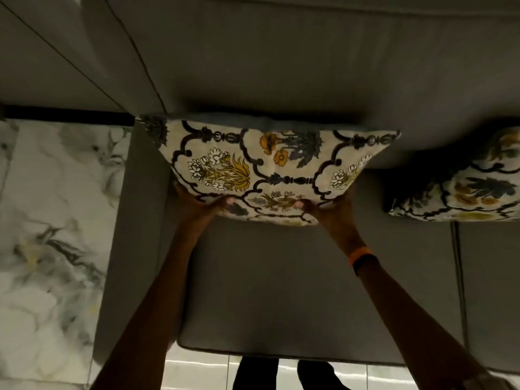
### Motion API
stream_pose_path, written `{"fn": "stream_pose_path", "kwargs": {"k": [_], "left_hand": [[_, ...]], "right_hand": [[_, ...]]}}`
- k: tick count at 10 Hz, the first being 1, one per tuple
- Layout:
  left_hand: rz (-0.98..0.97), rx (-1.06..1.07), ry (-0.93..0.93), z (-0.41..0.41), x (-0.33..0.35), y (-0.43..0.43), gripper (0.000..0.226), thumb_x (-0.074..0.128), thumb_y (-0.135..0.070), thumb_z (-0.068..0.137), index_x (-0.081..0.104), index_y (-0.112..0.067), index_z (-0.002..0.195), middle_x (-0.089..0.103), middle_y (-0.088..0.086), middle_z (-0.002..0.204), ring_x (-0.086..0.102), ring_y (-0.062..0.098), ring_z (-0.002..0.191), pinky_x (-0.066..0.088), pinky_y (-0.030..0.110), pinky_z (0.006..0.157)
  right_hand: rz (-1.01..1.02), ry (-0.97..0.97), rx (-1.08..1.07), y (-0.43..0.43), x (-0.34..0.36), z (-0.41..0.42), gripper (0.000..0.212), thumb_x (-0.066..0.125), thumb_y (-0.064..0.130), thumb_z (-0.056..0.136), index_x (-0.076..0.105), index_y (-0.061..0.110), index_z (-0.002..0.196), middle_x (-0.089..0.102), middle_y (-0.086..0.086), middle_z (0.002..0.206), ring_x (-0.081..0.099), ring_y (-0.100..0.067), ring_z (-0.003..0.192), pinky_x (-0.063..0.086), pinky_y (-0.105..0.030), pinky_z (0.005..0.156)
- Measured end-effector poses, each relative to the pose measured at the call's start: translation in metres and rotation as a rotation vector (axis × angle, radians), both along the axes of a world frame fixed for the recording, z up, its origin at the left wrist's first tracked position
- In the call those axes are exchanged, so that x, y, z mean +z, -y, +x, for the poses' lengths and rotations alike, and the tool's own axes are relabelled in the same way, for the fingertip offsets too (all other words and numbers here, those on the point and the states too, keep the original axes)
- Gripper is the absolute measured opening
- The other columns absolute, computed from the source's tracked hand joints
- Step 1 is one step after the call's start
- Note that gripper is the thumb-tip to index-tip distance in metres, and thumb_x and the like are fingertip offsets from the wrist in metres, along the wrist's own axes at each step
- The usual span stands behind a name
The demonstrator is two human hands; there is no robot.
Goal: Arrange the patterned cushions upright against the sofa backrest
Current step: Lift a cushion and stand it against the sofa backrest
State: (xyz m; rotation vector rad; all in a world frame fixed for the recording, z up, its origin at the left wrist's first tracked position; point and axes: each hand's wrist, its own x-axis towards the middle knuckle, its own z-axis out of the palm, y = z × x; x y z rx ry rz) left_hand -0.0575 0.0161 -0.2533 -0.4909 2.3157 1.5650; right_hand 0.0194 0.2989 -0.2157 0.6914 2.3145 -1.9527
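Observation:
A cream cushion with dark scrollwork and yellow flowers (270, 164) stands against the grey sofa backrest (281, 66), over the left seat. My left hand (197, 205) grips its lower left edge and my right hand (332, 212) grips its lower right edge, thumbs on the front face. A second cushion of the same pattern (467, 190) leans against the backrest at the right, cut off by the frame edge.
The grey seat cushion (281, 277) lies below the hands, with a seam to the adjoining seat at the right. The sofa arm (123, 235) is at the left, beside a marble-patterned surface (47, 235). My feet stand on pale floor tiles (197, 372).

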Motion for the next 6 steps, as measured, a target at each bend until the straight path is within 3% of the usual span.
{"fn": "stream_pose_path", "kwargs": {"k": [1, 2, 3, 4, 5, 6], "left_hand": [[0.014, -0.051, -0.07, -0.013, 0.011, -0.016, 0.121, 0.084, 0.009, 0.071, -0.002, 0.002, 0.155, 0.017, 0.017, 0.165, 0.017, 0.005, 0.133, 0.016, -0.021, 0.081], [-0.014, -0.021, -0.126, -0.018, -0.007, -0.003, 0.129, 0.093, -0.004, 0.065, 0.003, -0.003, 0.158, 0.022, 0.013, 0.165, 0.023, 0.011, 0.148, 0.023, -0.001, 0.109], [-0.056, 0.034, -0.137, -0.002, -0.006, 0.006, 0.129, 0.098, -0.019, 0.059, 0.016, -0.007, 0.157, 0.035, 0.007, 0.161, 0.034, 0.01, 0.144, 0.03, 0.0, 0.108], [-0.066, 0.07, -0.148, 0.009, -0.002, 0.002, 0.121, 0.094, -0.009, 0.065, 0.015, -0.008, 0.157, 0.037, -0.001, 0.152, 0.034, 0.005, 0.137, 0.03, -0.011, 0.095], [-0.097, 0.054, -0.128, -0.001, 0.006, -0.001, 0.121, 0.095, -0.015, 0.064, 0.017, -0.005, 0.156, 0.038, 0.0, 0.15, 0.036, 0.012, 0.141, 0.034, 0.004, 0.107], [-0.139, 0.107, 0.002, 0.02, 0.01, -0.01, 0.142, 0.085, -0.059, 0.053, 0.009, -0.003, 0.158, 0.028, 0.017, 0.162, 0.029, 0.029, 0.149, 0.031, 0.036, 0.118]], "right_hand": [[-0.021, 0.024, 0.071, -0.002, -0.025, -0.012, 0.097, 0.099, 0.027, 0.07, 0.054, -0.003, 0.149, 0.063, -0.011, 0.151, 0.066, 0.005, 0.129, 0.054, -0.034, 0.115], [0.025, -0.008, 0.036, -0.002, -0.032, -0.011, 0.081, 0.096, 0.008, 0.073, 0.057, 0.018, 0.143, 0.064, 0.004, 0.143, 0.062, 0.016, 0.126, 0.052, -0.016, 0.109], [0.064, 0.007, -0.007, 0.003, -0.034, -0.004, 0.08, 0.094, -0.002, 0.074, 0.055, 0.03, 0.136, 0.066, 0.017, 0.134, 0.065, 0.017, 0.122, 0.053, -0.013, 0.104], [0.036, 0.021, 0.016, 0.008, -0.032, -0.011, 0.089, 0.1, 0.019, 0.07, 0.054, 0.011, 0.146, 0.067, 0.006, 0.139, 0.066, 0.012, 0.124, 0.055, -0.011, 0.1], [-0.004, 0.073, 0.02, 0.004, -0.039, -0.023, 0.127, 0.099, 0.061, 0.055, 0.047, 0.003, 0.155, 0.065, -0.013, 0.151, 0.063, -0.021, 0.141, 0.056, -0.03, 0.113], [0.079, 0.163, 0.026, 0.025, -0.023, 0.002, 0.13, 0.097, 0.053, 0.062, 0.03, 0.007, 0.164, 0.047, -0.015, 0.165, 0.047, -0.027, 0.152, 0.042, -0.046, 0.126]]}}
